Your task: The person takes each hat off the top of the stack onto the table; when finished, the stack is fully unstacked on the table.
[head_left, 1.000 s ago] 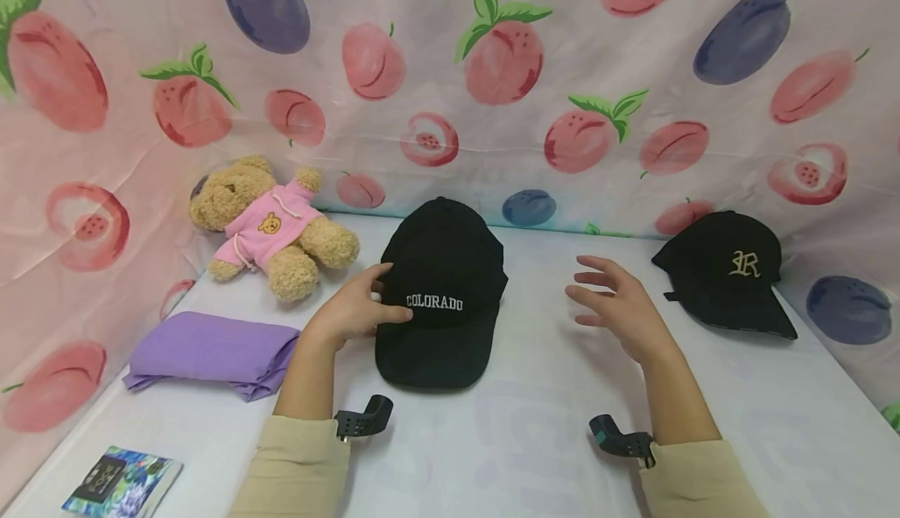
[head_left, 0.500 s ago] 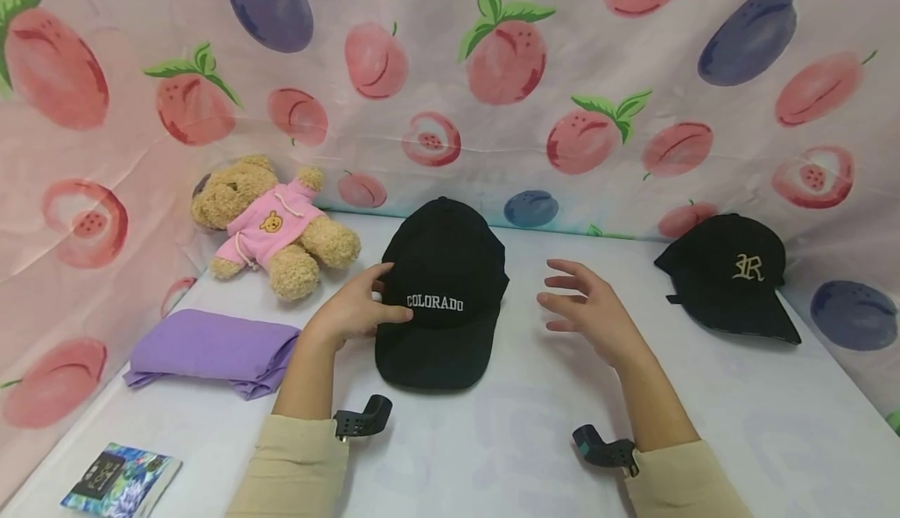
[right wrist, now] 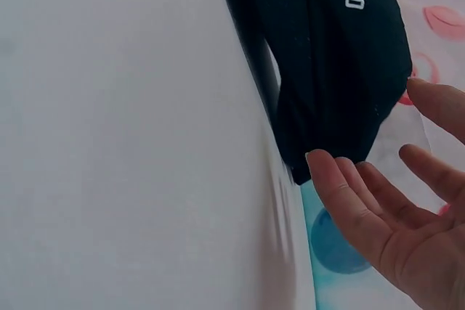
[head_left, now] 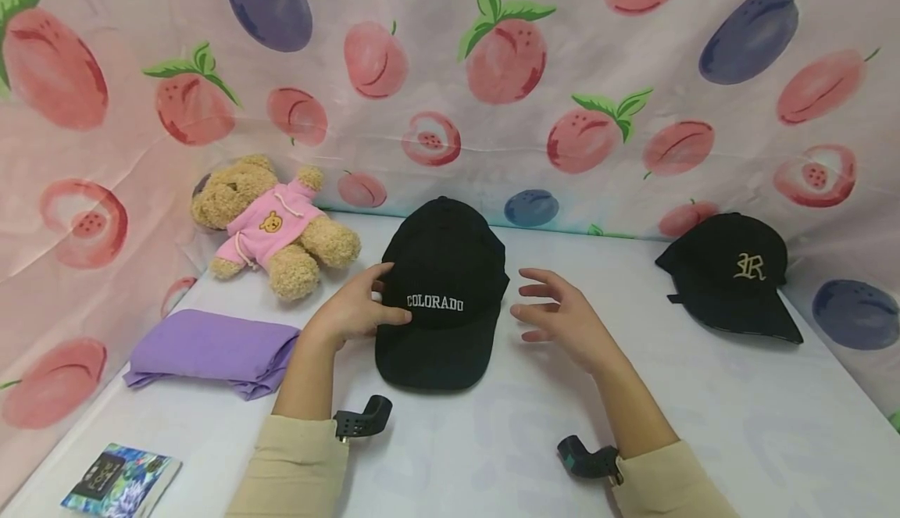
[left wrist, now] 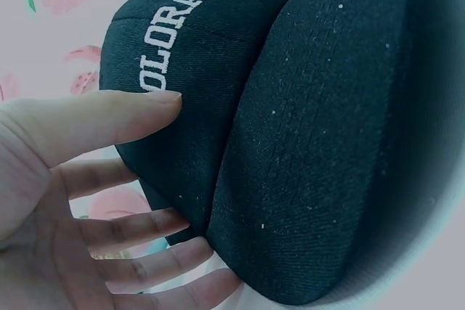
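Note:
A black baseball cap [head_left: 441, 260] with white COLORADO lettering sits mid-table, brim toward the wearer. My left hand [head_left: 355, 307] holds its left side, the thumb lying over the front beside the lettering and the fingers against the side. In the left wrist view, the thumb [left wrist: 109, 117] overlaps the crown and several fingertips meet the cap's lower edge. To the right of this cap, my right hand [head_left: 566, 319] hovers with spread, slightly bent fingers, a small gap from the crown. Nothing is in its grasp. The right wrist view shows its fingers [right wrist: 349, 205] beside the cap's edge.
A second black cap [head_left: 731, 280] with a gold emblem stands at the right. At back left lies a teddy bear [head_left: 274, 225] in a pink hoodie. A folded purple cloth [head_left: 211, 350] and a colourful packet [head_left: 121, 480] are at the left. Fruit-print fabric hangs behind.
My right hand has moved left, toward the middle cap. The left hand and the cap have stayed in place.

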A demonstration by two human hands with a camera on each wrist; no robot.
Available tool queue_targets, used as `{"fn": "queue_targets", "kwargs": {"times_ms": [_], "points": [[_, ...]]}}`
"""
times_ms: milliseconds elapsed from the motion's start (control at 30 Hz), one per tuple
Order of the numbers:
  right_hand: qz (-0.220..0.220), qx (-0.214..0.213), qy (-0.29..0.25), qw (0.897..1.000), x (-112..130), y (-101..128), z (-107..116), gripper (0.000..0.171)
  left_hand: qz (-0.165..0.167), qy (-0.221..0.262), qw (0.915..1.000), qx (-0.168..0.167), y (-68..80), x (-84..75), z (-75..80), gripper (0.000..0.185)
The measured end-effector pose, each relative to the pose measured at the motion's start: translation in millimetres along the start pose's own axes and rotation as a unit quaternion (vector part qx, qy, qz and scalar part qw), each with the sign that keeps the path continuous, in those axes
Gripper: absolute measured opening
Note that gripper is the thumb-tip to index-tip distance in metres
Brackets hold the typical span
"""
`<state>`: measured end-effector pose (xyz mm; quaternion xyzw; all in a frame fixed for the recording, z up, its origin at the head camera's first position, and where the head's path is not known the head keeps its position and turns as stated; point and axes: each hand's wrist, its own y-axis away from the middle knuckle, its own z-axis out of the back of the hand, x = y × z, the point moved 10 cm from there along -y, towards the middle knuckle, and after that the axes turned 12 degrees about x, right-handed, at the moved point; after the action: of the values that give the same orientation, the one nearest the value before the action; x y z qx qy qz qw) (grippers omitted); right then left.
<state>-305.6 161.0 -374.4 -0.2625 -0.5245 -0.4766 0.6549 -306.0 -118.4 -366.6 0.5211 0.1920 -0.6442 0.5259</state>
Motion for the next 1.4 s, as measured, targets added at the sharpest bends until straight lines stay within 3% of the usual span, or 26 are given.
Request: {"fn": "queue_targets", "kwargs": {"times_ms": [233, 633, 900, 1400], "points": [[-0.005, 0.023, -0.024, 0.999, -2, -4, -15, 0.069, 0.009, 0.002, 0.9999, -0.004, -0.4, 2.5, 0.0, 0.091], [-0.012, 0.026, -0.068, 0.997, -9, -10, -33, 0.084, 0.012, -0.021, 0.9997, -0.009, -0.2, 1.9, 0.5, 0.093], [-0.011, 0.030, -0.090, 0.995, -13, -12, -43, 0.093, 0.024, -0.099, 0.9946, -0.017, -2.1, 3.7, 3.0, 0.096], [-0.035, -0.020, -0.004, 0.999, -8, -11, -38, 0.091, 0.013, -0.115, 0.9930, -0.025, -3.1, -3.6, 1.9, 0.096]]}}
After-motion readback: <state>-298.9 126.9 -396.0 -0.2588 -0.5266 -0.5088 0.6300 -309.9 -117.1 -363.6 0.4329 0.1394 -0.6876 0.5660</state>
